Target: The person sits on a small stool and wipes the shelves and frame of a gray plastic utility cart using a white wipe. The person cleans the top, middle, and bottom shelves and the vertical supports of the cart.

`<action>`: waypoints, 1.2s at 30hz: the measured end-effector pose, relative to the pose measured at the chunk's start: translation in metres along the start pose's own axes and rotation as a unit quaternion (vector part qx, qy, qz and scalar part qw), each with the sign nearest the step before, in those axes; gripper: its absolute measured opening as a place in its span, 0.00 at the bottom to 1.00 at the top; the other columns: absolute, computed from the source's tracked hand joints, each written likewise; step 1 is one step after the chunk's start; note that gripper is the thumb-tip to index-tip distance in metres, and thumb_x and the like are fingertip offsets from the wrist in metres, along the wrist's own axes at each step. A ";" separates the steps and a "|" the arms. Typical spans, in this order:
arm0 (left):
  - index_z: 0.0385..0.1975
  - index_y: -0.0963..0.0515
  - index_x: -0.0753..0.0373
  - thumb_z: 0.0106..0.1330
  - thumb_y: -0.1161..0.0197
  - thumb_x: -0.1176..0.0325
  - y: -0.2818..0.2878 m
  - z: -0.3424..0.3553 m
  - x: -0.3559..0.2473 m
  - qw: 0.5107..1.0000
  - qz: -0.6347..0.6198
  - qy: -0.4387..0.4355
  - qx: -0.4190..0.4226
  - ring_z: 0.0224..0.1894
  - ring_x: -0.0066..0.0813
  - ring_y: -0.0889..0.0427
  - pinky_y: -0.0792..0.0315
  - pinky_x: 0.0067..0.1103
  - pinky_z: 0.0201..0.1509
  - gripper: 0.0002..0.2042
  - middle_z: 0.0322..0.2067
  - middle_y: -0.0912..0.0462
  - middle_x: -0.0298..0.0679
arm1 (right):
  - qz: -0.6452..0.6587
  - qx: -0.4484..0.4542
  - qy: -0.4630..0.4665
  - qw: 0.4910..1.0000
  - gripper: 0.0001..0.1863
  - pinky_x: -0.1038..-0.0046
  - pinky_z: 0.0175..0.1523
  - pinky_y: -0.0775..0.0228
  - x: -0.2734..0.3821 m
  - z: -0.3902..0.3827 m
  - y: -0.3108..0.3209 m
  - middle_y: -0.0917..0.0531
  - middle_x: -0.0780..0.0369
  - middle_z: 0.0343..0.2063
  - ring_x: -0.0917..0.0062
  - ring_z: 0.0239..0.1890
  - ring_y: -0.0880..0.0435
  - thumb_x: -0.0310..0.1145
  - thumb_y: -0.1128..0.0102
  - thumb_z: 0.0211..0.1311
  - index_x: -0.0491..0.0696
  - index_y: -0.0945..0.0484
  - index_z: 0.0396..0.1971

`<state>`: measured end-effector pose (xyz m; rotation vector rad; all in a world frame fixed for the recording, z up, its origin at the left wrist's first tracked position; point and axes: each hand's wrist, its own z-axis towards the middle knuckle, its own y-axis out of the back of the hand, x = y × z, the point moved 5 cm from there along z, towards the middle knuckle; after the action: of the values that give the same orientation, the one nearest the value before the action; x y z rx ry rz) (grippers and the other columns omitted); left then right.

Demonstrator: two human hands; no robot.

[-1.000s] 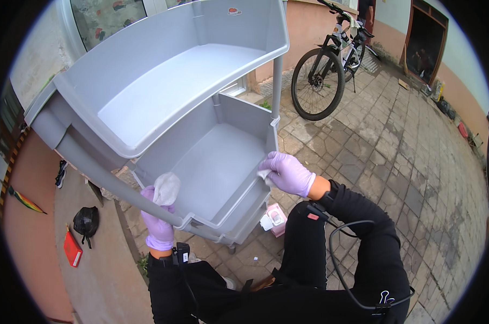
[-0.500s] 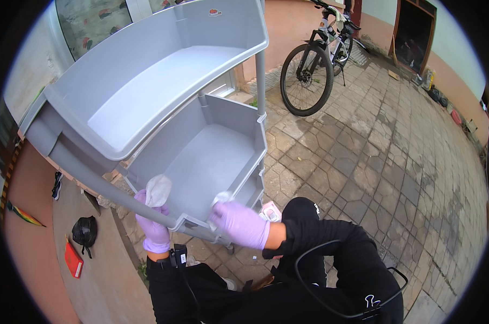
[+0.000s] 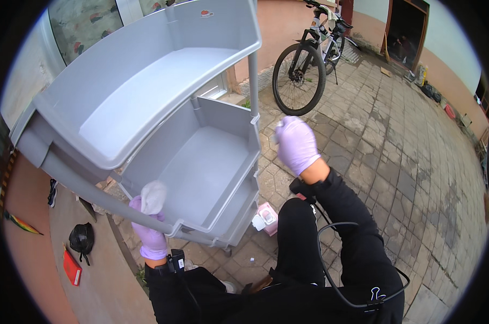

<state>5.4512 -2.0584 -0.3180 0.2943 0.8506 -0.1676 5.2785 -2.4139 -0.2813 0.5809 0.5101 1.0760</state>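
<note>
A grey plastic tiered cart stands in front of me, its top tray and lower trays open toward me. My left hand, in a purple glove, is closed around the cart's near-left pole, with a crumpled white wipe bunched at its fingers. To the right of the cart, my gloved right hand is raised over the paving, closed on a small white wipe that mostly hides in the fist. By the cart's foot lies a pink and white wipes pack, a white sheet sticking out.
A bicycle is parked beyond the cart on the brick paving. On the ledge at left lie a black plastic bag, a red box and a colourful umbrella. My knee is close to the wipes pack.
My right hand has lifted away from the middle tray's near edge and swung up and right, out over the paving. My left hand stays on the pole. The view has shifted slightly.
</note>
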 end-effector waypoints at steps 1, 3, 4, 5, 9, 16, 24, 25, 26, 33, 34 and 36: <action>0.47 0.28 0.71 0.66 0.45 0.45 0.001 -0.001 0.002 0.999 -0.018 0.037 -0.014 0.23 0.14 0.31 0.38 0.13 0.25 0.29 0.30 0.30 0.32 | -0.026 0.065 -0.039 0.997 0.02 0.61 0.37 0.28 -0.013 0.004 0.003 0.25 0.54 0.28 0.60 0.31 0.22 0.24 0.40 0.45 0.44 0.22 0.22; 0.47 0.28 0.71 0.66 0.44 0.45 -0.001 -0.001 -0.003 1.000 -0.017 0.022 0.005 0.23 0.14 0.31 0.38 0.13 0.24 0.29 0.30 0.30 0.32 | -0.085 0.136 -0.083 0.984 0.05 0.61 0.37 0.28 -0.024 0.007 0.009 0.25 0.55 0.28 0.60 0.32 0.22 0.24 0.40 0.44 0.43 0.23 0.25; 0.47 0.29 0.71 0.65 0.43 0.45 -0.001 0.000 -0.005 1.000 -0.018 0.013 0.006 0.23 0.13 0.31 0.37 0.12 0.24 0.29 0.31 0.30 0.32 | -0.025 0.062 -0.012 0.998 0.05 0.61 0.37 0.28 -0.016 0.011 0.019 0.24 0.55 0.28 0.61 0.33 0.22 0.25 0.41 0.44 0.43 0.23 0.26; 0.47 0.28 0.71 0.66 0.43 0.46 -0.002 0.000 -0.005 1.000 -0.021 0.011 0.010 0.23 0.13 0.31 0.37 0.13 0.24 0.28 0.31 0.30 0.32 | 0.016 0.013 0.035 0.999 0.06 0.62 0.37 0.28 -0.006 0.012 0.024 0.24 0.56 0.29 0.61 0.34 0.22 0.25 0.41 0.45 0.43 0.23 0.26; 0.46 0.27 0.71 0.66 0.43 0.47 -0.002 -0.001 -0.003 1.000 -0.013 0.013 -0.010 0.24 0.14 0.31 0.38 0.13 0.24 0.27 0.35 0.30 0.34 | 0.203 0.025 0.193 0.960 0.06 0.62 0.37 0.27 0.057 0.006 0.006 0.24 0.56 0.30 0.61 0.34 0.22 0.27 0.42 0.48 0.44 0.22 0.28; 0.44 0.26 0.72 0.67 0.45 0.48 0.003 -0.002 -0.001 1.000 -0.001 0.022 0.014 0.31 0.22 0.28 0.34 0.20 0.30 0.26 0.38 0.29 0.39 | 0.206 0.241 0.300 0.900 0.08 0.63 0.42 0.24 0.089 -0.002 -0.037 0.18 0.54 0.29 0.60 0.37 0.17 0.30 0.41 0.46 0.45 0.19 0.27; 0.49 0.29 0.69 0.67 0.46 0.47 0.004 -0.001 0.010 0.997 0.033 -0.067 0.016 0.29 0.22 0.33 0.40 0.19 0.31 0.27 0.28 0.29 0.34 | -0.081 0.480 0.119 0.865 0.06 0.62 0.37 0.24 -0.013 0.011 0.010 0.15 0.54 0.27 0.58 0.36 0.15 0.29 0.41 0.47 0.46 0.16 0.22; 0.50 0.30 0.69 0.67 0.44 0.48 0.005 -0.002 0.013 0.997 0.019 -0.075 0.008 0.26 0.17 0.34 0.41 0.16 0.27 0.27 0.27 0.30 0.31 | -0.066 0.455 0.099 0.883 0.05 0.61 0.38 0.24 -0.013 0.019 0.020 0.16 0.54 0.27 0.59 0.37 0.15 0.27 0.41 0.46 0.46 0.16 0.23; 0.52 0.31 0.69 0.66 0.42 0.49 0.005 -0.001 0.015 0.997 0.005 -0.083 0.000 0.22 0.12 0.35 0.43 0.12 0.23 0.27 0.26 0.30 0.29 | -0.018 0.382 0.137 0.914 0.05 0.61 0.39 0.24 -0.003 0.031 0.030 0.16 0.54 0.27 0.59 0.36 0.16 0.26 0.41 0.46 0.46 0.17 0.23; 0.39 0.26 0.68 0.68 0.47 0.42 0.005 0.000 0.008 0.980 0.111 -0.166 -0.026 0.30 0.20 0.29 0.36 0.19 0.31 0.28 0.28 0.28 0.35 | 0.021 0.248 0.244 0.937 0.04 0.62 0.42 0.25 0.101 0.081 -0.021 0.19 0.56 0.31 0.61 0.38 0.18 0.27 0.40 0.50 0.47 0.19 0.28; 0.37 0.26 0.68 0.68 0.48 0.41 0.005 0.000 0.005 0.978 0.118 -0.170 -0.025 0.32 0.23 0.28 0.35 0.21 0.34 0.28 0.30 0.28 0.36 | -0.021 0.239 0.247 0.939 0.06 0.63 0.43 0.24 0.114 0.091 -0.041 0.18 0.57 0.31 0.62 0.39 0.18 0.27 0.41 0.51 0.47 0.18 0.29; 0.34 0.26 0.68 0.69 0.50 0.40 0.004 0.000 -0.003 0.980 0.125 -0.155 -0.016 0.37 0.29 0.27 0.33 0.25 0.40 0.30 0.32 0.27 0.39 | -0.044 0.222 0.239 0.944 0.06 0.66 0.41 0.22 0.130 0.110 -0.081 0.16 0.57 0.31 0.62 0.38 0.15 0.28 0.41 0.52 0.47 0.15 0.28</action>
<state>5.4505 -2.0550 -0.3151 0.3321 0.5016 0.0359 5.4532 -2.3447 -0.2672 0.6817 1.2153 1.0203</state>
